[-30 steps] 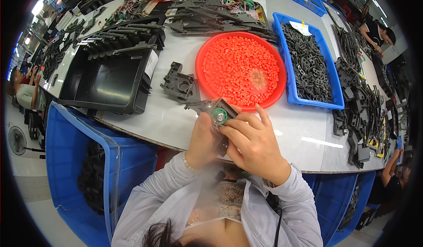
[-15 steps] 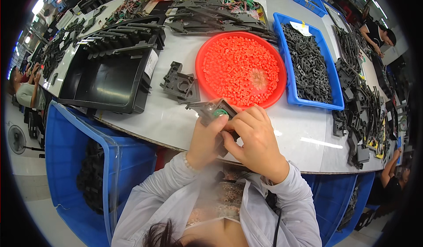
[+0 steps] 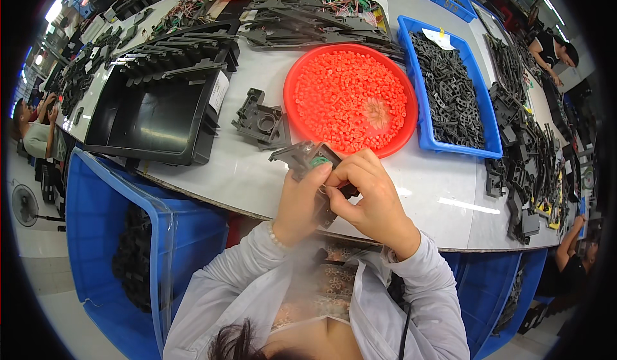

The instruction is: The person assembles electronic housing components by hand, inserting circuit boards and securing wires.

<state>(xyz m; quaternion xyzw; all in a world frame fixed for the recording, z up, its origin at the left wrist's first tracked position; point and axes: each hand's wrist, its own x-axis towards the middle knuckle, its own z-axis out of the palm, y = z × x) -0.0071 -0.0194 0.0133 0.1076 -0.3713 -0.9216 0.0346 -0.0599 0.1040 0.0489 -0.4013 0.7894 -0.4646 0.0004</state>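
My left hand (image 3: 295,207) is wrapped round a dark grey plastic housing (image 3: 297,157) above the table's near edge. A green round part (image 3: 319,161) shows in the housing beside my left thumb. Against the housing's right side, my right hand (image 3: 376,199) has thumb and forefinger pinched together. Something thin and pale seems to show at those fingertips, too small to name. The housing's lower part is mostly hidden by my fingers. Another dark grey housing (image 3: 262,123) lies on the table just beyond my left hand.
A red round tray (image 3: 287,96) of small orange-red plastic pieces stands ahead, a blue bin (image 3: 490,125) of black parts to its right. At left is a black tray (image 3: 144,146) with long dark parts along its far side. Blue crates (image 3: 157,257) flank me below the table.
My right thumb and forefinger have shifted slightly and now pinch lower at the housing's side. The housing stays in my left hand, nearly unmoved.
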